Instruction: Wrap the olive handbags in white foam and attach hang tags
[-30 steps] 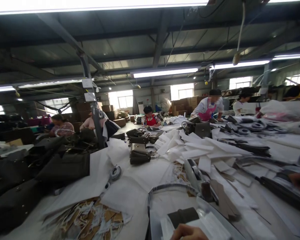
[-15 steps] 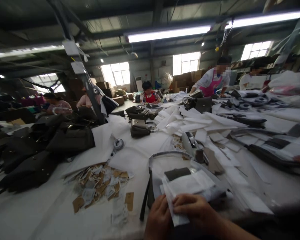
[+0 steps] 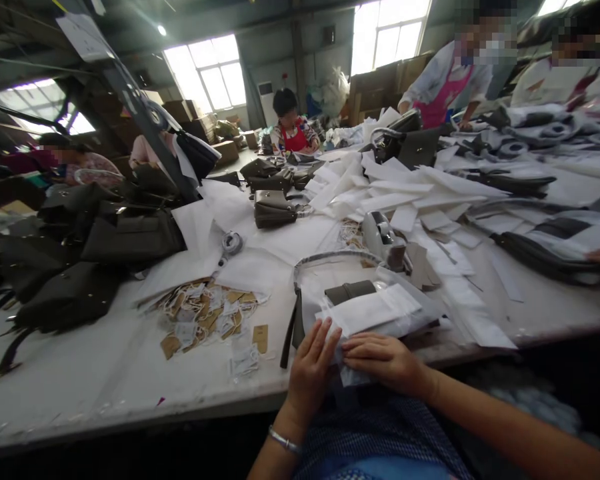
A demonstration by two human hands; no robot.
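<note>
My left hand [image 3: 311, 365] lies at the table's front edge with its fingers stretched out against a sheet of white wrapping paper [image 3: 367, 313]. My right hand [image 3: 383, 360] rests on the same paper, fingers curled flat over its lower edge. The paper covers a dark bag [image 3: 350, 291] wrapped in clear plastic, with a taped handle [image 3: 325, 257] arching behind it. A bracelet sits on my left wrist.
A heap of brown and white paper tags [image 3: 203, 317] lies left of my hands. Dark handbags [image 3: 125, 240] pile up at the far left, white paper strips [image 3: 380, 190] at centre. A tape dispenser [image 3: 380, 233] stands behind the bag. Several people work around the table.
The camera has tilted down, so the table edge and my forearms now show. Both hands have settled onto the white paper over the bag.
</note>
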